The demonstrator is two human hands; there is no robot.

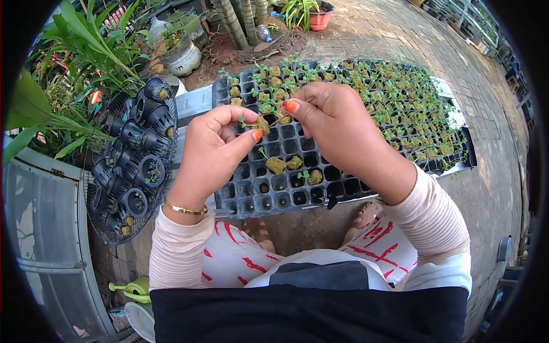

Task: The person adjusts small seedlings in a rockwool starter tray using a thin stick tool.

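Over the black seedling tray (pixel 246 188), my left hand (pixel 220 140) pinches a small yellow-brown plug (pixel 263 125) with a green seedling, between thumb and index finger. My right hand (pixel 334 117) is closed on a thin stick (pixel 281 119), whose lower end comes close to the plug; whether they touch is unclear. Below my hands, loose plugs (pixel 275 165) with sprouts lie on the tray's cells. Many seedlings (pixel 412 103) in plugs fill the tray's right side.
A wire basket (pixel 123 239) of black net pots (pixel 151 169) stands at the left, beside leafy plants (pixel 74 46). A white pot (pixel 183 60) and a red pot (pixel 321 20) are beyond the tray. A green watering can (pixel 136 290) is at lower left.
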